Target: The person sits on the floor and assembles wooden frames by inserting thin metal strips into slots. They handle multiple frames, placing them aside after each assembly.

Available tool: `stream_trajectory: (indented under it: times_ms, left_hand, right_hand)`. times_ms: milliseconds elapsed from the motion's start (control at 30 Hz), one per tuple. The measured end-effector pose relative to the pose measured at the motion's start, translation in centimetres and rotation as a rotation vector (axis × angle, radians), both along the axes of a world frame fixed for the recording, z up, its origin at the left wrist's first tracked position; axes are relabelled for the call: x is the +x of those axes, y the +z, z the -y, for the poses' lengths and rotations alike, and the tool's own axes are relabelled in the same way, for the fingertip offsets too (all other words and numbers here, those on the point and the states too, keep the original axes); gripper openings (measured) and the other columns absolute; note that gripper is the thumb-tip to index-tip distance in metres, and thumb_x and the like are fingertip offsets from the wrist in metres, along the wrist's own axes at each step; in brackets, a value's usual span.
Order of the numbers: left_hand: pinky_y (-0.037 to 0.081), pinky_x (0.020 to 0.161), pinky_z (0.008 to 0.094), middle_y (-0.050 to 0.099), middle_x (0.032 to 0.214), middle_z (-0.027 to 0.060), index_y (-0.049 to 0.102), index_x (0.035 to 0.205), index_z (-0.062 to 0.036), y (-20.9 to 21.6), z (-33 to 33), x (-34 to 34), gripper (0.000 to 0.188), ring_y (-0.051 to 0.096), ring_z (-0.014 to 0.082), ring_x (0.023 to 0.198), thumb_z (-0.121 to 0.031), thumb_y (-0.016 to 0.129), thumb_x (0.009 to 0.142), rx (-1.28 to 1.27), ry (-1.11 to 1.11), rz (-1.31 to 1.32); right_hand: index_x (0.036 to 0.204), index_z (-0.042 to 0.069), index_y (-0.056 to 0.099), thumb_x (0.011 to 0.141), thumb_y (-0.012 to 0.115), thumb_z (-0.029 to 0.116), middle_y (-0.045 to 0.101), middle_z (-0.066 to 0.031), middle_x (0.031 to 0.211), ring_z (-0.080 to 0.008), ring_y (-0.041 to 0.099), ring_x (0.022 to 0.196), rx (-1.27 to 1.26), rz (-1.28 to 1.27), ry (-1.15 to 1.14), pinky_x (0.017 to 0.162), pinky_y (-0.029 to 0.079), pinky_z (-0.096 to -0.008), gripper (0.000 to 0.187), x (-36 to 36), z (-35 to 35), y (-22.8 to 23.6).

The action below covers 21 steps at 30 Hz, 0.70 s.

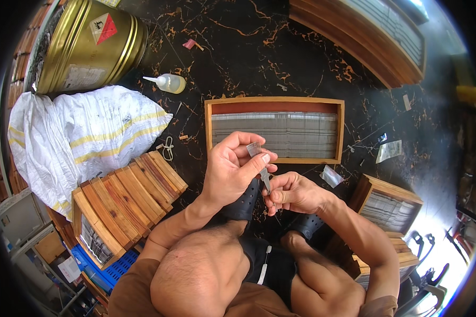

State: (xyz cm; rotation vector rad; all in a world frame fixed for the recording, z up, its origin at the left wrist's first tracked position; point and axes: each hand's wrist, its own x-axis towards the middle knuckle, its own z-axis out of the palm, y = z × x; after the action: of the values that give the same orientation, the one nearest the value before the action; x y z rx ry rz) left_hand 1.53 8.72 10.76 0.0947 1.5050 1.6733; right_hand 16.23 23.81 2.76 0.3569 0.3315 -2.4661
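Note:
My left hand (226,170) pinches a small fanned bundle of thin grey metal strips (255,150) between thumb and fingers. The lower tip of the bundle points down to my right hand (295,191), whose thumb and fingers close on that end. Just beyond both hands lies a shallow wooden tray (280,160) on the floor. Rows of thin grey pieces (275,132) fill most of it, with a reddish-brown strip along its far side. The exact kind of the strips is too small to make out.
Stacked wooden trays stand at left (122,203), right (388,201) and far right (365,42). A white sack (95,127) and gold drum (84,47) sit at left, near a squeeze bottle (170,83). Plastic scraps (331,176) litter the black, veined floor (238,58).

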Motion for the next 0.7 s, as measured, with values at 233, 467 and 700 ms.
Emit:
stream_trajectory:
  times_ms: [233,467,700]
  left_hand:
    - [0.063,0.078,0.0307,0.074,0.100,0.0201,0.054,0.121,0.0058,0.04,0.09,-0.01,0.029,0.076,0.0216,0.087,0.000,0.068,0.096,0.012,-0.001,-0.003]
    - [0.063,0.076,0.0304,0.074,0.100,0.0213,0.056,0.117,0.0058,0.11,0.10,-0.06,0.026,0.076,0.0230,0.088,-0.001,0.069,0.096,-0.010,-0.007,0.033]
    - [0.064,0.074,0.0297,0.075,0.100,0.0214,0.060,0.112,0.0064,-0.21,0.29,-0.24,0.021,0.077,0.0234,0.088,-0.001,0.070,0.095,0.003,0.003,0.061]
  right_hand:
    - [0.114,0.004,0.073,0.098,0.070,0.012,0.075,-0.0086,0.096,-0.0181,0.072,0.084,-0.022,-0.008,0.002,0.081,0.060,-0.0347,0.018,-0.09,0.02,0.05]
    - [0.114,0.003,0.072,0.099,0.070,0.013,0.074,-0.0078,0.096,-0.0180,0.071,0.084,-0.048,-0.017,-0.007,0.081,0.060,-0.0349,0.018,0.15,0.24,-0.02]
    - [0.114,0.003,0.072,0.099,0.070,0.013,0.074,-0.0080,0.094,-0.0180,0.072,0.083,-0.012,0.023,-0.028,0.077,0.060,-0.0342,0.018,0.32,0.55,0.77]
